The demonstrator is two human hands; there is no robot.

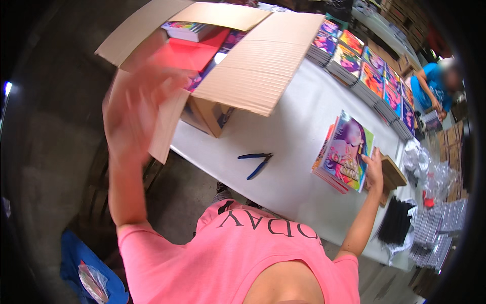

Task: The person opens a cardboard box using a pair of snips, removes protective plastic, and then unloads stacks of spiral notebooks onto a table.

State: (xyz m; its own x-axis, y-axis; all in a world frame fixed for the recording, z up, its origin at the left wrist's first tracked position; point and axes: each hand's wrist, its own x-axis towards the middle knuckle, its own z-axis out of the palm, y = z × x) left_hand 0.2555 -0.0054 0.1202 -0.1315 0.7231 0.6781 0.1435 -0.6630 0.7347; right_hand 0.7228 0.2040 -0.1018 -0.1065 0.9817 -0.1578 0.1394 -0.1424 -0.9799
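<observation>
At the open carton [245, 66]: the worker's left hand [139, 104], too blurred to tell its grip.
Right part of the surface [291, 144]: book stack [347, 152], its edge gripped by the right hand [373, 171].
Book stack: I'd keep it squared, clear of the pliers [261, 164].

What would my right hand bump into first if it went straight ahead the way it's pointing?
Most likely the stack of books: your right hand already seems to touch its edge, though depth is hard to judge.
</observation>
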